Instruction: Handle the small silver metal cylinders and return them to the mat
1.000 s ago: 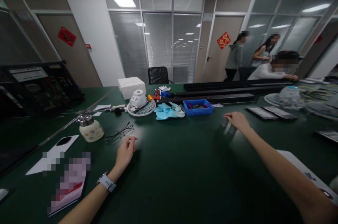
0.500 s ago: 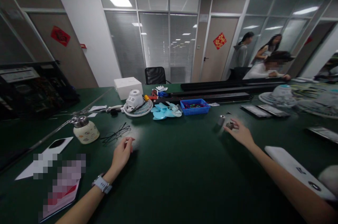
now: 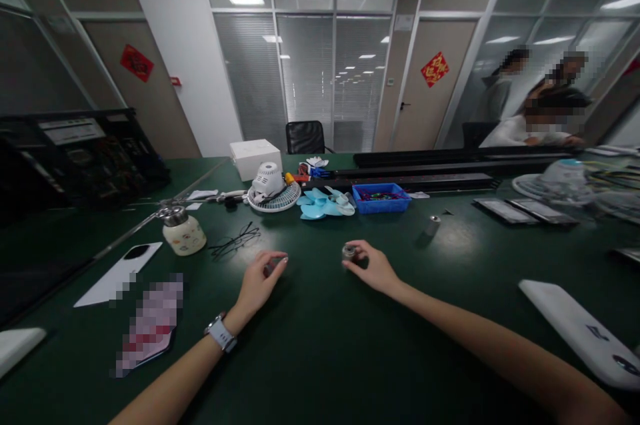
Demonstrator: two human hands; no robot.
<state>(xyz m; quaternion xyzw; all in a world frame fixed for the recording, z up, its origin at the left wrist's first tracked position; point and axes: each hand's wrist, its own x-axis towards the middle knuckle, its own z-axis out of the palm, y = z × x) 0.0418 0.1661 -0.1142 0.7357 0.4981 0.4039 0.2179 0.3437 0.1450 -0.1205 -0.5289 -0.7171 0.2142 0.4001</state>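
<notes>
Now, in the head view, our hands are apart: our right hand (image 3: pixel 376 270) pinches a small metal cylinder (image 3: pixel 347 253) at the green table (image 3: pixel 320 351); whether our curled left hand (image 3: pixel 259 283) holds anything, we cannot tell. We'd best grip the cylinder's sides evenly.

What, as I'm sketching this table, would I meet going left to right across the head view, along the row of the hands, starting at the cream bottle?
Cream bottle, eyeglasses, left hand, right hand with a small metal cylinder at its fingertips, second metal cylinder.
</notes>
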